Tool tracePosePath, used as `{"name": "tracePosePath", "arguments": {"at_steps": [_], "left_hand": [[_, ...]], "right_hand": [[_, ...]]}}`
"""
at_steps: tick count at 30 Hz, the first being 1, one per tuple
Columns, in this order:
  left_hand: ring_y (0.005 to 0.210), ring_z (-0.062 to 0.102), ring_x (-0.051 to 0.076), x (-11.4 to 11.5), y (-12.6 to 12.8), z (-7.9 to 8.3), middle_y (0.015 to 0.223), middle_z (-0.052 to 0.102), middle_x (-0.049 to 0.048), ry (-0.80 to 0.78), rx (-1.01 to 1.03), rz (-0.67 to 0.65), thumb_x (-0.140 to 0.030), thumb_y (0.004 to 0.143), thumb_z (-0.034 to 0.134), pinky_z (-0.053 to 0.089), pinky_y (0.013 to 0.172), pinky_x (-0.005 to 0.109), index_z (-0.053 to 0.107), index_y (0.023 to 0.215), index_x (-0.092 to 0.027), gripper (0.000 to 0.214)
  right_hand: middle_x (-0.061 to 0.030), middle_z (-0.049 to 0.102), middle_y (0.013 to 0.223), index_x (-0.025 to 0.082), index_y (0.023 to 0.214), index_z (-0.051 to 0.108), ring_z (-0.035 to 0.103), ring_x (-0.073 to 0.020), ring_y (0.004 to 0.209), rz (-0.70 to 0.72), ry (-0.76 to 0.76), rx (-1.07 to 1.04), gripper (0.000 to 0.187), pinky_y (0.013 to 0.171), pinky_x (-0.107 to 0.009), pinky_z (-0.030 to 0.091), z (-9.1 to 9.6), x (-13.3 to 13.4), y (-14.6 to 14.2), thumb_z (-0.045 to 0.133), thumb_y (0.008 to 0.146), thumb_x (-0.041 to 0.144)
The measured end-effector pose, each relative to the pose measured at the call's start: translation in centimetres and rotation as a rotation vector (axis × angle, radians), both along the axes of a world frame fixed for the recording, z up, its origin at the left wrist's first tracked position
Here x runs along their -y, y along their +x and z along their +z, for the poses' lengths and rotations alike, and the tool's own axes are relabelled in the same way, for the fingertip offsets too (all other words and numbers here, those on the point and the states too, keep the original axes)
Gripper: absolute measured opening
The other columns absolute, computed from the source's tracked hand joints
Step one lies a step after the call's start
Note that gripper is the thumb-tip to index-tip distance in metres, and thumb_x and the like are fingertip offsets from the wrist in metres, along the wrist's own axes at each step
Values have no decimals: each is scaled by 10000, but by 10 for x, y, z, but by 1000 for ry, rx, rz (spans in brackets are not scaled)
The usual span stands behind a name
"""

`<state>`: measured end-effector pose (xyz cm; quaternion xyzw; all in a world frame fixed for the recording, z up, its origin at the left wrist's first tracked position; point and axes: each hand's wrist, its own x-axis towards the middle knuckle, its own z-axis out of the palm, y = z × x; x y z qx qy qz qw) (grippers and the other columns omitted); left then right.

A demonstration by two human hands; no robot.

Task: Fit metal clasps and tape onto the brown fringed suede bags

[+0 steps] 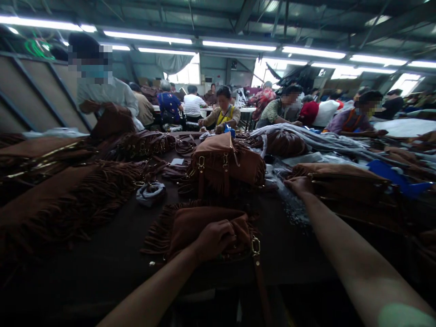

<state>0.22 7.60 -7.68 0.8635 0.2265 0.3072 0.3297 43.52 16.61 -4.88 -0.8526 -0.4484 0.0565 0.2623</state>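
A brown suede handbag (204,222) with fringe lies on the dark table in front of me, its strap and gold ring hanging at the right side. My left hand (215,238) is on top of this bag, fingers curled into the material near its opening. Stretched forward to the right, my right hand (299,185) has its fingers bent at the near left corner of a stack of brown bags (344,175). Clear plastic packaging (293,204) lies just beside and below that hand. Whatever its fingertips hold is too dark to make out.
Another fringed bag (228,159) stands on the table ahead. Fringed bags (68,190) are piled at left, near a plastic-wrapped coil (150,193). Blue plastic (397,177) lies at right. A co-worker (105,95) stands far left; several people sit working behind the table.
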Motion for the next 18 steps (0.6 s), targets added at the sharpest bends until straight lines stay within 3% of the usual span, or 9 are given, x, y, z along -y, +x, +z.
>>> {"name": "tracePosePath", "arguments": {"at_steps": [7,14,18], "left_hand": [[795,599,154,-1,1,-7,863,638,41,1,36,27,-228,860,584,436,725,250,576,798,-174,83],[830,609,159,-1,1,-9,884,651,40,8,71,9,-199,850,590,439,742,252,582,806,-168,54],[808,607,157,-1,0,-6,868,650,38,10,61,21,-218,852,589,439,734,252,595,815,-170,61]], "right_hand": [[-114,740,875,161,871,769,647,-241,769,-65,126,11,380,655,-304,430,17,10,-10,740,674,484],[-97,740,915,154,893,761,660,-233,839,76,289,39,328,719,-280,453,42,12,-23,689,726,427],[-101,740,874,130,955,746,666,-219,766,103,331,-7,416,649,-268,463,52,11,-30,683,725,471]]}}
